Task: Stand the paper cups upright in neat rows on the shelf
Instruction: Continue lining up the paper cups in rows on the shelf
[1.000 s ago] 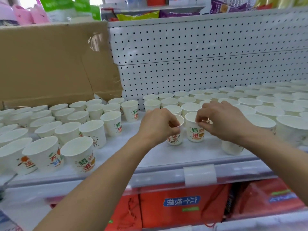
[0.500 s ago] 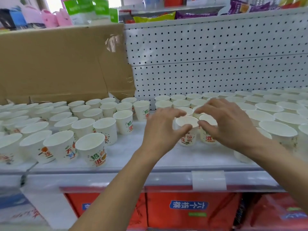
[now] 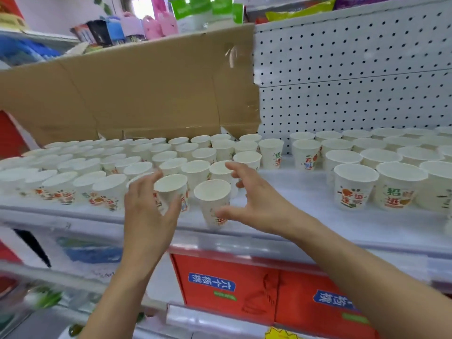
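Left hand [image 3: 149,211] wraps one white printed paper cup [image 3: 171,189]; right hand [image 3: 254,204] spread, empty, flanking front cup [image 3: 212,201]. Slide both low into row, don't tip.

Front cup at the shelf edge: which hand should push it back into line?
Right. The right hand is open, thumb beside that front cup; the left hand is curled round the neighbouring cup.

Lighting bright, even and white; only faint shadows beneath the paper cups [image 3: 352,187]. Glare on the tape [image 3: 236,53] at the far right corner of the cardboard [image 3: 146,94]. Heavy motion blur at near left; far-left cups washed out, soft. Shelf [image 3: 300,192] edge bows from wide-angle distortion.
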{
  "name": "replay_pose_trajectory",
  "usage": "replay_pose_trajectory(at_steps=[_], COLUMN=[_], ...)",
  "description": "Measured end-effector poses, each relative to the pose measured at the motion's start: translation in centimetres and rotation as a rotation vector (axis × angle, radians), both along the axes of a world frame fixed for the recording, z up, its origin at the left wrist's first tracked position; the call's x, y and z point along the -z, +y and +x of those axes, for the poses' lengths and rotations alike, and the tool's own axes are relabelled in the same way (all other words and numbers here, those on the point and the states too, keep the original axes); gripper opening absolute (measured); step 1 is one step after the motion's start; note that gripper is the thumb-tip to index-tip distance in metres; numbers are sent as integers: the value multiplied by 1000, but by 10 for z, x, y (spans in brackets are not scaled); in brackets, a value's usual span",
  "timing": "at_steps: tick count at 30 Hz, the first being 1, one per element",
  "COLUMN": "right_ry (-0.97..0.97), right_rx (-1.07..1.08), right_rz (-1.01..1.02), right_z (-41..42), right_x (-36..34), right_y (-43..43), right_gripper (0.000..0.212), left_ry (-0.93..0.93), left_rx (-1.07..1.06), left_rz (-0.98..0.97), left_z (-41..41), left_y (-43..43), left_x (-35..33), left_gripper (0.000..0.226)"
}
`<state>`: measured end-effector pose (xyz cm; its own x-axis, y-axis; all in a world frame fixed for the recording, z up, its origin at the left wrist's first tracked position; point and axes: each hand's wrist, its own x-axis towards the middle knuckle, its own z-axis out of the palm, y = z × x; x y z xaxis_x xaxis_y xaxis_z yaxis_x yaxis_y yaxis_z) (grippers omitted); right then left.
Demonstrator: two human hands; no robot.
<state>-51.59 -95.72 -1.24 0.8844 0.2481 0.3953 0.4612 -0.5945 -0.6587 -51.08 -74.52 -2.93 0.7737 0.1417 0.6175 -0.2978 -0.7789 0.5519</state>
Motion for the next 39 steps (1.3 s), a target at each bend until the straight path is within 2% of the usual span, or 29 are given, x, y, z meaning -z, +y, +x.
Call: replay_pose_trajectory(at_steps=[2, 4, 9, 10, 19, 28, 33, 36, 39], right_ry=[6, 16, -4, -25, -180, -129, -56, -58, -130], right_rx=[10, 20, 82, 108, 479, 804, 830, 788, 709], right_rz=[20, 29, 28, 18, -140, -323, -404, -491, -540], right_z=[6, 12, 14, 12, -32, -86, -99, -109, -117], right_x=[2, 3, 4, 4, -1, -2, -4, -10, -18], right_y=[15, 26, 38, 37, -53, -142, -163, -172, -181], right_gripper=[94, 94, 79, 76, 74, 76, 83, 84, 62], left_ry=[44, 56, 16, 8, -58, 5, 21, 84, 197], left_rx=[25, 66, 115, 130, 481, 751, 829, 845, 842], left_rz=[58, 122, 166, 164, 40, -27, -41, -107, -166], left_z=[8, 17, 25, 25, 14, 1, -8, -12, -14], left_y=[7, 13, 16, 15, -61, -173, -196, -197, -197], left_x=[4, 8, 9, 8, -4, 4, 4, 2, 0], left_gripper=[58, 54, 12, 9, 27, 34, 35, 58, 78])
